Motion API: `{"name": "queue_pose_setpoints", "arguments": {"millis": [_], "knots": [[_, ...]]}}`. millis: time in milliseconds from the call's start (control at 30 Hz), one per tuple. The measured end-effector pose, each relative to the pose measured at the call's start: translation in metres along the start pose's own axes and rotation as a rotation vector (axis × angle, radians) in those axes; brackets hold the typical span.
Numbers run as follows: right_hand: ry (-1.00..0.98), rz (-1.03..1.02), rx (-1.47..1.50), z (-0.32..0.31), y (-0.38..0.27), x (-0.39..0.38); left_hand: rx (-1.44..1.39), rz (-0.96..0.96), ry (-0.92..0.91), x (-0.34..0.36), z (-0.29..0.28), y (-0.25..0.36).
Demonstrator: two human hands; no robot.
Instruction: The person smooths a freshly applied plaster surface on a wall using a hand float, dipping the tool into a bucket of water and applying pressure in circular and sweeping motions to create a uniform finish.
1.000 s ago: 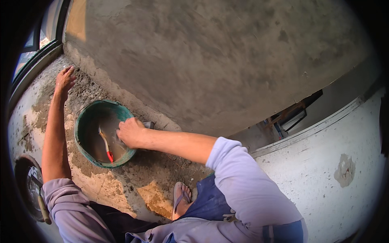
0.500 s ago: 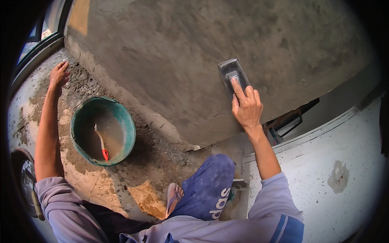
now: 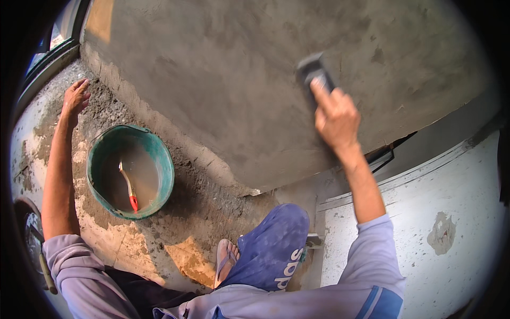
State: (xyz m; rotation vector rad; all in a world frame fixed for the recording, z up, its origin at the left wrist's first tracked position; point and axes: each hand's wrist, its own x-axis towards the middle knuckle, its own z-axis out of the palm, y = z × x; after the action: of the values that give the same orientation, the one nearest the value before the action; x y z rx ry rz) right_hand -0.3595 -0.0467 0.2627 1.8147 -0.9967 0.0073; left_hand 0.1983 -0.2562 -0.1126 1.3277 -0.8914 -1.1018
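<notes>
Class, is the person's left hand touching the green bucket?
Apart: the head view shows rough grey surface between the left hand and the green bucket.

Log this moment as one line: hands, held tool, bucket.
Right hand: holding dark float over grey wall | Left hand: no tool seen in it | Green bucket: murky liquid, red-ended tool inside

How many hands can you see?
2: the left hand, up and left of the green bucket in the picture, and the right hand, holding a dark float at the grey wall. Neither is hidden.
</notes>
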Motion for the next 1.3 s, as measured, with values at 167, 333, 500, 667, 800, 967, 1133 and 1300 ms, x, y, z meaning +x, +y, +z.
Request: {"name": "queue_pose_setpoints", "arguments": {"millis": [167, 333, 500, 667, 800, 967, 1133, 1300], "knots": [[0.121, 0.072, 0.079, -0.010, 0.023, 0.048, 0.027, -0.008, 0.046, 0.008, -0.018, -0.001], [-0.071, -0.058, 0.057, -0.002, 0.003, -0.017, -0.015, -0.003, 0.063, 0.013, -0.021, -0.008], [0.035, 0.082, 0.149, 0.007, -0.004, 0.008, 0.070, -0.034, 0.062, 0.009, -0.037, -0.013], [-0.031, -0.007, 0.147, 0.005, 0.006, -0.013, 0.019, -0.038, 0.080, 0.007, -0.030, -0.007], [0.062, 0.119, 0.173, 0.001, -0.005, 0.013, 0.028, -0.061, 0.039, 0.004, -0.028, -0.009], [-0.104, 0.001, 0.113, -0.001, -0.002, -0.022, -0.008, -0.031, 0.073, 0.007, -0.024, -0.010], [-0.039, 0.058, 0.220, 0.012, -0.033, -0.025, -0.016, -0.045, 0.056, 0.010, -0.032, -0.012], [-0.074, 0.066, 0.198, 0.007, -0.014, -0.035, -0.053, -0.033, 0.065, 0.007, -0.030, 0.003]]}}
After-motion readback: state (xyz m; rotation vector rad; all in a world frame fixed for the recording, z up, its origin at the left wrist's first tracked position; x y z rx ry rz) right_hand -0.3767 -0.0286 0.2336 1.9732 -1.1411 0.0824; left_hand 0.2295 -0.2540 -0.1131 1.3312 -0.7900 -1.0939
